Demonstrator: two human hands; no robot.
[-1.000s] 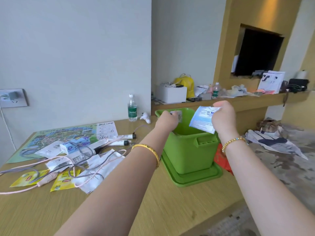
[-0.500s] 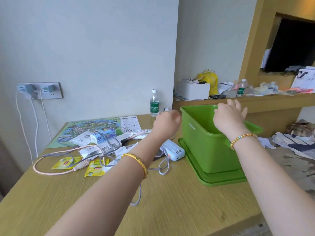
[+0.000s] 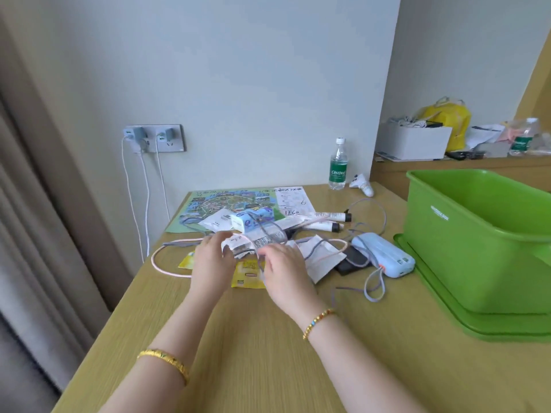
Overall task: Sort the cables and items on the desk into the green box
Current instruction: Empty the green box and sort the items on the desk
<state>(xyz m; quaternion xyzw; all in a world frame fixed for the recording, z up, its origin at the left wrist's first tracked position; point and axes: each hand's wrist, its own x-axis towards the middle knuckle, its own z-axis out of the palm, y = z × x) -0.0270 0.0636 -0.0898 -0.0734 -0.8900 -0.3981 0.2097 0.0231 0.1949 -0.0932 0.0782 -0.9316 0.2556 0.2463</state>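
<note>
Head view: a wood-grain desk [image 3: 268, 353] is seen, set against a pale wall. The green box [image 3: 465, 248], smooth plastic and rectangular, is seated on its matching lid at the desk's right side, well apart from the pile. The pile in the desk's middle is tangled: a pink cable [image 3: 167, 263] is looped at left, grey cables [image 3: 366, 216] are draped over a pale blue power bank [image 3: 384, 257], and white paper packets [image 3: 320, 260], yellow sachets [image 3: 247, 275], two white tubes with dark caps [image 3: 328, 221] and a printed map [image 3: 226, 207] are spread about. The left hand [image 3: 211, 257] and right hand [image 3: 283, 263] are laid over the pile, fingers curled about a crumpled white packet [image 3: 238, 244]; a firm grip cannot be confirmed through blur. Behind, a clear bottle [image 3: 338, 165] labelled "Cestbon" is stood; handwritten "1260" is legible on the map's white slip. Two chargers are plugged in a wall socket [image 3: 155, 138].
</note>
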